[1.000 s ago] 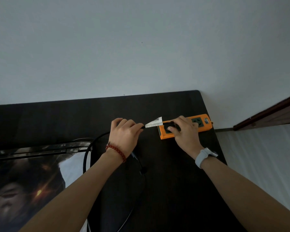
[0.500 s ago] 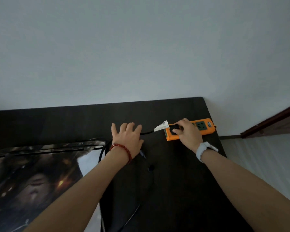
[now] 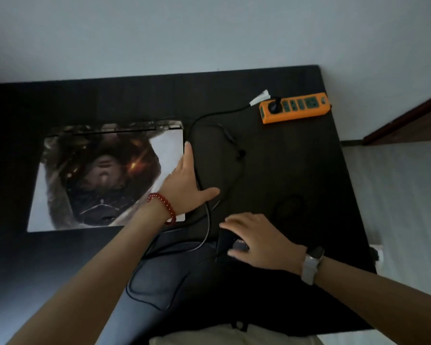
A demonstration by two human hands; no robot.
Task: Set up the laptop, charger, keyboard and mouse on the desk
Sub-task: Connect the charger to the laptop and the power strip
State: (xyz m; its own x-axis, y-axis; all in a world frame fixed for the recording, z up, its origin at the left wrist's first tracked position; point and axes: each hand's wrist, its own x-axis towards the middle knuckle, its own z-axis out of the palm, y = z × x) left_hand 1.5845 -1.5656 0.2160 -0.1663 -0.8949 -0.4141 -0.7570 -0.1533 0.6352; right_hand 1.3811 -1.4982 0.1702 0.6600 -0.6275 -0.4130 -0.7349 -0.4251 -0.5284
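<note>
A closed laptop (image 3: 97, 175) with a picture-covered lid lies on the left of the dark desk (image 3: 296, 170). My left hand (image 3: 187, 185) rests with straight fingers along the laptop's right edge, thumb spread out to the right. My right hand (image 3: 261, 242) grips the black charger brick (image 3: 225, 242) near the desk's front. The charger's black cable (image 3: 209, 115) loops past the laptop to a plug (image 3: 274, 107) seated in the orange power strip (image 3: 299, 113) at the back right. No keyboard or mouse can be made out.
A white tag (image 3: 259, 97) hangs on the cable by the plug. A dark bag-like shape (image 3: 174, 270) with thin cords lies at the desk's front. The desk backs onto a pale wall. Pale floor (image 3: 396, 195) and a brown door frame (image 3: 408, 120) are on the right.
Both hands have left the power strip, with the plug staying in it. My left hand moved to the laptop's edge and my right to the charger brick. The view tilted down.
</note>
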